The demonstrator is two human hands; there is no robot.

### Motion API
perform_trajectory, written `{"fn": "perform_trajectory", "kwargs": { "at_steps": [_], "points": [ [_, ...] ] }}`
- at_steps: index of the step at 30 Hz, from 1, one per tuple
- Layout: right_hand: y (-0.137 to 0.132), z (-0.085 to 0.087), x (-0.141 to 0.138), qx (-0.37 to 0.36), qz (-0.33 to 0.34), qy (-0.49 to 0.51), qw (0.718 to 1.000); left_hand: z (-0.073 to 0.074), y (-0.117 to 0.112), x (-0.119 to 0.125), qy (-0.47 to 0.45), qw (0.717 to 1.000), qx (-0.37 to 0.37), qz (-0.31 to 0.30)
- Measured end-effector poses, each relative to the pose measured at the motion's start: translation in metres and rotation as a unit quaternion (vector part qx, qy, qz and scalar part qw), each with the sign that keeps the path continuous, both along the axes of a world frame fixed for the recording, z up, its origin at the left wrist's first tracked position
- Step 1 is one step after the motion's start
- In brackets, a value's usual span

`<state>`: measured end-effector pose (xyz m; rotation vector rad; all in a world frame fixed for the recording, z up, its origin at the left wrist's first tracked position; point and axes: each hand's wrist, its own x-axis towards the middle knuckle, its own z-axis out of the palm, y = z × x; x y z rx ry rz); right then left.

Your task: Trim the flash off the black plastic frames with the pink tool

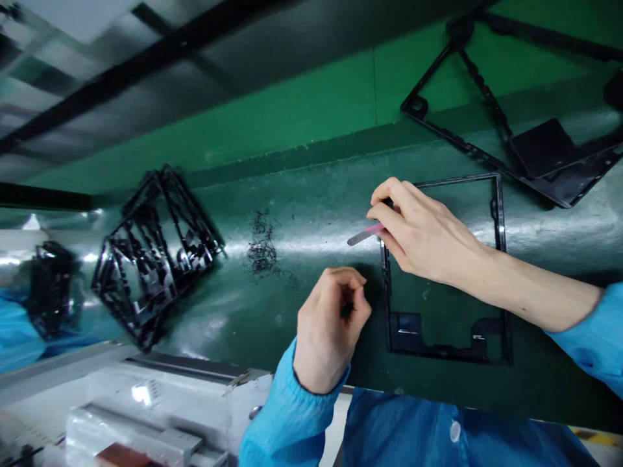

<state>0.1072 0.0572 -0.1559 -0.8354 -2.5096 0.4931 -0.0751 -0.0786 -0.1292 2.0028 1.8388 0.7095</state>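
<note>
My right hand (413,224) grips the pink tool (364,235) over the frame (500,224), which my left hand (326,331), closed, contents indeterminable, should steady.

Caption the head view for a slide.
Right hand over a black frame, holding a small tool; left hand nearby.

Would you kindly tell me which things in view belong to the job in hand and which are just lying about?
Apparently in use:
pink-and-grey tool in the right hand
black frame beneath that hand

Apparently lying about:
black scraps
piled frames to the left
frames at the upper right
</note>
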Motion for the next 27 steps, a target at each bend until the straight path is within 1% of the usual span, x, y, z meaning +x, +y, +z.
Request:
{"fn": "perform_trajectory", "kwargs": {
  "at_steps": [3,5,6,7,9,11,13,16,21,24,27],
  "points": [
    [0.000,0.001,0.001,0.006,-0.001,0.000,1.000,-0.002,-0.004,-0.013,-0.048,0.997,0.017,0.059],
    [0.000,0.001,0.001,0.006,-0.003,0.008,1.000,-0.004,-0.006,-0.018,-0.074,0.994,0.024,0.081],
    [0.000,0.001,0.002,0.005,-0.003,0.014,1.000,-0.004,-0.006,-0.018,-0.085,0.993,0.025,0.082],
    [0.000,0.002,0.002,0.002,-0.004,0.019,1.000,-0.004,-0.006,-0.017,-0.092,0.993,0.026,0.072],
    [0.000,0.002,0.002,-0.002,-0.007,0.026,1.000,-0.002,-0.004,-0.011,-0.086,0.995,0.041,0.022],
    [0.000,0.002,0.002,-0.002,-0.009,0.026,1.000,-0.002,0.000,-0.003,-0.049,0.996,0.066,-0.039],
    [0.001,0.002,0.002,0.003,-0.010,0.024,1.000,-0.002,0.005,0.003,-0.006,0.993,0.088,-0.074],
    [0.001,0.002,0.002,0.009,-0.007,0.021,1.000,-0.003,0.010,0.006,0.025,0.992,0.082,-0.089],
    [0.000,0.002,0.003,-0.005,-0.006,0.025,1.000,0.004,0.014,0.007,0.024,0.996,0.017,-0.083],
    [0.000,0.003,0.002,-0.003,-0.006,0.022,1.000,0.009,0.016,0.013,0.079,0.993,0.025,-0.085],
    [0.000,0.003,0.002,-0.007,-0.008,0.013,1.000,0.010,0.017,0.019,0.144,0.984,0.030,-0.097]
  ]
}}
